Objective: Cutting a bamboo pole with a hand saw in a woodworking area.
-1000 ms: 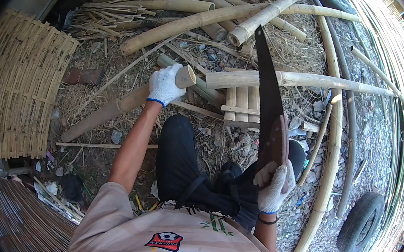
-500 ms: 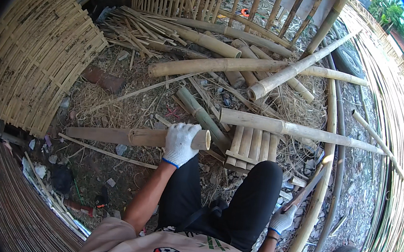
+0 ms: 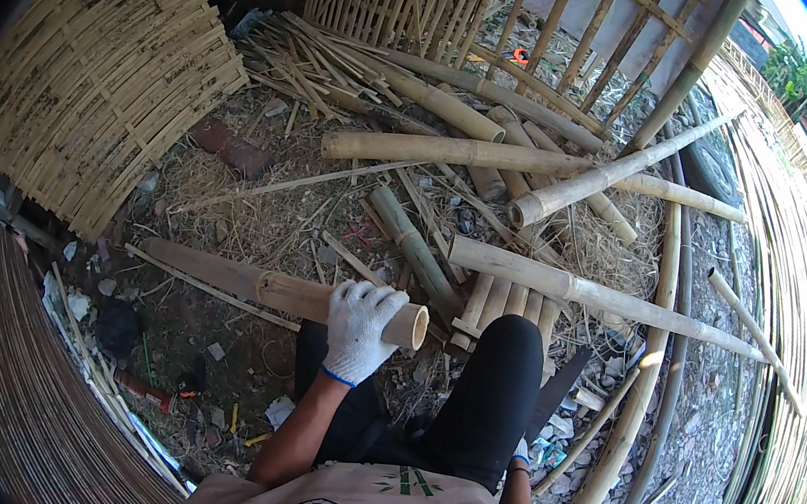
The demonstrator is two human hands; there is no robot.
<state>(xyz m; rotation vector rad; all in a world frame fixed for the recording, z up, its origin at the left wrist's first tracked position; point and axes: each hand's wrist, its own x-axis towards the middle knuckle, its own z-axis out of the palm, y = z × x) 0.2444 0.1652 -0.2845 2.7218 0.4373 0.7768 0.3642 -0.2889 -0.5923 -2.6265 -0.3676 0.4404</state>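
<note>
**Bamboo length [image 3: 283, 290] gripped near its hollow end**

It is held ahead of the 2 knees [image 3: 503, 360] by the gloved left hand [image 3: 360, 332]. Its long axis is set nearly crosswise: hollow end pointed right, other end left and slightly farther forward. The left fingers are wrapped closed over it, the forearm [image 3: 302, 436] angled up from below. Whether the right hand's [image 3: 521, 452] fingers are closed cannot be told, being mostly hidden; beside it, the dark saw blade [image 3: 559, 392] is pointed forward.
</note>
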